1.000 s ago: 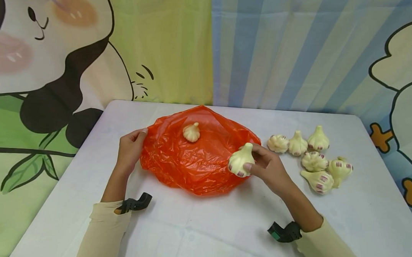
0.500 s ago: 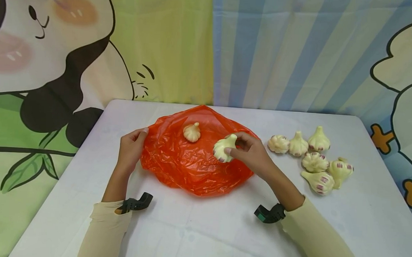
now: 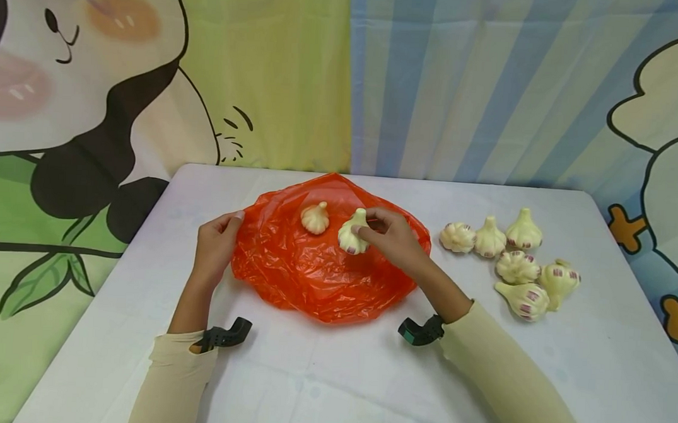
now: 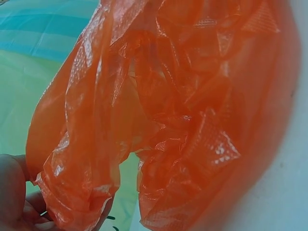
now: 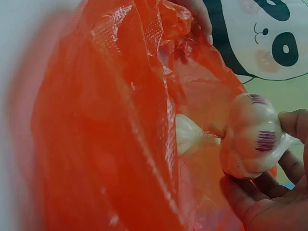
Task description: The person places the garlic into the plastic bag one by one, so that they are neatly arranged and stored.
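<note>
A crumpled red plastic bag (image 3: 324, 280) lies spread on the white table with its mouth held open. The left hand (image 3: 215, 244) pinches the bag's left edge; in the left wrist view its fingers curl behind the red film (image 4: 82, 192). Over the bag's mouth, the right hand (image 3: 391, 239) grips a garlic bulb (image 3: 352, 234) by its neck side, thumb on the near face. The right wrist view shows the same bulb (image 5: 252, 137) with purple streaks and its root end toward the bag. Another garlic bulb (image 3: 315, 218) sits inside the bag, left of the held one.
Several garlic bulbs (image 3: 518, 266) stand and lie in a loose group right of the bag. The white table (image 3: 308, 387) ends at a printed cloth backdrop (image 3: 413, 82) behind. Small black wrist cameras (image 3: 421, 332) are strapped to both forearms.
The right hand has carried its garlic bulb leftward and farther back, from the bag's right edge to over its middle. The left hand keeps its place on the bag.
</note>
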`<state>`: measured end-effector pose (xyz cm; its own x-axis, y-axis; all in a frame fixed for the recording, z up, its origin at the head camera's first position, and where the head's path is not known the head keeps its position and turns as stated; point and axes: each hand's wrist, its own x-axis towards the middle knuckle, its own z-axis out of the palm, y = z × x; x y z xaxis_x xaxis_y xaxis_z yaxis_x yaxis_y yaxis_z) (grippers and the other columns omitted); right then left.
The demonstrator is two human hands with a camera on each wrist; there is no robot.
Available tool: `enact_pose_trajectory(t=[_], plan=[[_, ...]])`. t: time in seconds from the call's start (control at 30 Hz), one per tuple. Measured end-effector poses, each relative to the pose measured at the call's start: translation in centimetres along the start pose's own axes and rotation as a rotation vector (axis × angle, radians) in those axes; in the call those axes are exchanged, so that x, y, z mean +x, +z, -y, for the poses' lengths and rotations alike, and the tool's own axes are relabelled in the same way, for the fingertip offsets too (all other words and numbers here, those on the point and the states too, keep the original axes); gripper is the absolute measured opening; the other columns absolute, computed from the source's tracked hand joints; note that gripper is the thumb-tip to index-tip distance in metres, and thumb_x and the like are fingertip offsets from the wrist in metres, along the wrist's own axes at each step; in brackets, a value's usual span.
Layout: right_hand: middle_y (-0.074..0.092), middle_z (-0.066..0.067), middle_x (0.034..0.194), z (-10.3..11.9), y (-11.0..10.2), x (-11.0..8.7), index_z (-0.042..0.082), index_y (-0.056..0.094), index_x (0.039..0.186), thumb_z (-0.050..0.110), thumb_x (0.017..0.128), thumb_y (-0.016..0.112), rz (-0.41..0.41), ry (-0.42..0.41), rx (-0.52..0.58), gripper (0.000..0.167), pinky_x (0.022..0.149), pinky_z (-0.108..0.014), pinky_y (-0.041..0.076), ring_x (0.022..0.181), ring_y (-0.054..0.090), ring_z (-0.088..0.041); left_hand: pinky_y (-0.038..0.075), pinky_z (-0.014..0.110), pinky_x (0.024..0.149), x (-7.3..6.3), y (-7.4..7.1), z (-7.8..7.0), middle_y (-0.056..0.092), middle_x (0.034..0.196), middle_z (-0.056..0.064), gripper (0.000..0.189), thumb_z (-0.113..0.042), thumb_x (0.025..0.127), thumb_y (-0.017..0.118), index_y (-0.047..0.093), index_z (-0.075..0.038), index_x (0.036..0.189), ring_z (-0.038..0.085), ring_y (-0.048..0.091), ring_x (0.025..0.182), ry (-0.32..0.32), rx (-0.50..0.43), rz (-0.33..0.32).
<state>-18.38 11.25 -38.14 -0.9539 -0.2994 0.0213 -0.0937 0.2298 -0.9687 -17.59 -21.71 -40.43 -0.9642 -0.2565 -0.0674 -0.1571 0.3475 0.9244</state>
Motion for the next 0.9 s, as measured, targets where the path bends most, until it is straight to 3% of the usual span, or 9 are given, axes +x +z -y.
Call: enact_pose_trajectory(t=[0.3, 0.63, 0.9], plan=[[0.064, -0.006, 0.114, -0.1, 1.1, 2.4, 0.006, 0.064, 0.122, 0.019, 0.093, 0.068, 0.017, 0.008, -0.115, 0.032, 0.089, -0.035, 0.052, 0.107, 0.059, -0.022, 0.047, 0.031, 0.096, 0.0, 0.0, -0.1, 0.058, 0.131, 0.009, 0.061, -0.054, 0.098, 0.047, 0.059, -0.007, 0.134, 0.02, 0.053, 0.111, -0.005, -0.004, 0.002], [0.064, -0.007, 0.108, 0.2, 1.4, 4.2, 0.004, 0.066, 0.113, 0.019, 0.093, 0.066, 0.061, 0.001, -0.155, 0.025, 0.085, -0.035, 0.051, 0.102, 0.059, -0.022, 0.047, 0.031, 0.096, 0.1, 0.1, -0.2, 0.057, 0.132, 0.008, 0.062, -0.055, 0.098, 0.046, 0.058, -0.007, 0.135, 0.02, 0.053, 0.113, -0.003, -0.01, 0.015], [0.063, -0.009, 0.109, -1.1, 1.9, 5.6, 0.001, 0.064, 0.116, 0.018, 0.095, 0.064, 0.093, -0.026, -0.223, 0.027, 0.085, -0.032, 0.05, 0.098, 0.058, -0.022, 0.046, 0.033, 0.098, 0.1, 0.1, 0.0, 0.057, 0.132, 0.007, 0.062, -0.055, 0.097, 0.047, 0.059, -0.007, 0.134, 0.02, 0.052, 0.114, -0.009, -0.012, 0.011]])
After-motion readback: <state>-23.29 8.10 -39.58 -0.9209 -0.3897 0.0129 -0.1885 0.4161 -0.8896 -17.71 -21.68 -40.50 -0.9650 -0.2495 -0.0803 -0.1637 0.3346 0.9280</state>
